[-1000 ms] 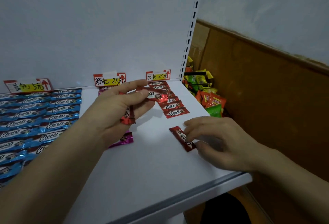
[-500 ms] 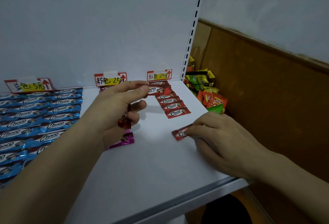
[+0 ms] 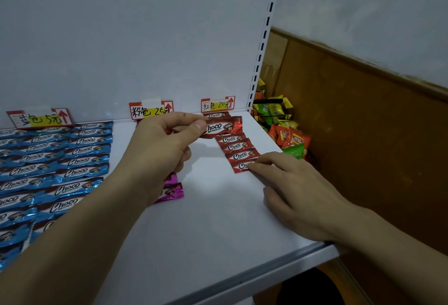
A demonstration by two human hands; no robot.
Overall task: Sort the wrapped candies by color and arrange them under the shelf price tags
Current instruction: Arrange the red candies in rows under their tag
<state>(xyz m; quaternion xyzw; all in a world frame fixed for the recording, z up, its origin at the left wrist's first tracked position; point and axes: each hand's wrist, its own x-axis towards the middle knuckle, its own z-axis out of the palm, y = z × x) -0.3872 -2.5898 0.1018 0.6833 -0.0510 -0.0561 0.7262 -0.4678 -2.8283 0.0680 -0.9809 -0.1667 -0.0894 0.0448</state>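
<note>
The person leans over the white shelf (image 3: 194,232) with both arms out. The left hand (image 3: 160,149) hangs above the shelf and pinches a red candy (image 3: 223,127) by its left end between thumb and forefinger. The wrapper is held flat, with its "Choco" label facing up, just over the far end of the red row.

That red row (image 3: 235,147) runs in a neat column toward the shelf's front, starting right under the red price tag (image 3: 217,105), each wrapper overlapping the next. The right hand (image 3: 298,193) lies low on the shelf with its fingers stretched out. Their tips press on the nearest red wrapper (image 3: 241,167) at the bottom of the column, and the thumb rests on the bare shelf beside it.

To the left, the blue candies (image 3: 60,159) fill two long columns under the blue price tag (image 3: 40,119). A couple of pink candies (image 3: 171,192) show from behind the left wrist, below the pink price tag (image 3: 150,110).

Past the slotted upright (image 3: 264,37), off the shelf's right edge, sits a heap of orange, green and yellow snack packets (image 3: 288,139).
</note>
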